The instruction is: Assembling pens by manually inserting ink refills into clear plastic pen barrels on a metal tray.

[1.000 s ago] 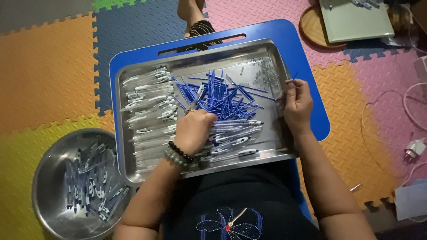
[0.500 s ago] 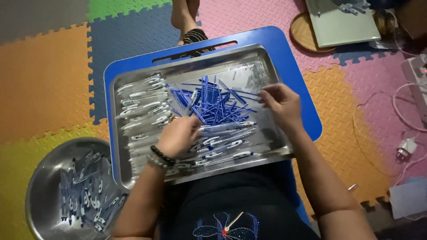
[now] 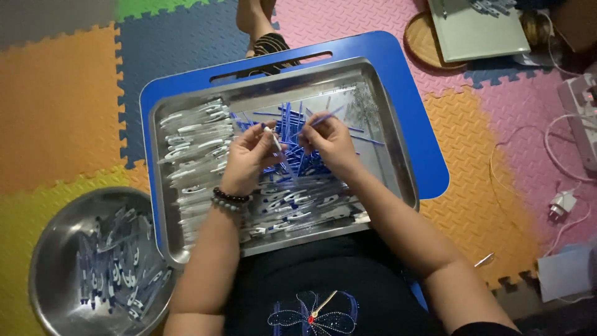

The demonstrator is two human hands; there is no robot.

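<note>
A steel tray (image 3: 385, 134) rests on a blue lap table (image 3: 410, 93). It holds several clear pen barrels (image 3: 193, 146) at the left, a heap of blue refills (image 3: 292, 124) in the middle and more pen parts (image 3: 298, 205) near me. My left hand (image 3: 249, 155) grips a clear pen barrel above the tray's middle. My right hand (image 3: 326, 140) pinches a thin blue refill (image 3: 323, 118), its near end close to the barrel. The two hands almost touch.
A round steel bowl (image 3: 56, 249) with several assembled pens lies on the foam mats at lower left. A person's foot (image 3: 258, 18) rests beyond the table. A wooden disc (image 3: 423, 34), a grey box (image 3: 479, 31), white cables and a charger (image 3: 563, 202) are to the right.
Both hands rose from the tray and came together over its middle. The left picked up a barrel, the right a blue refill.
</note>
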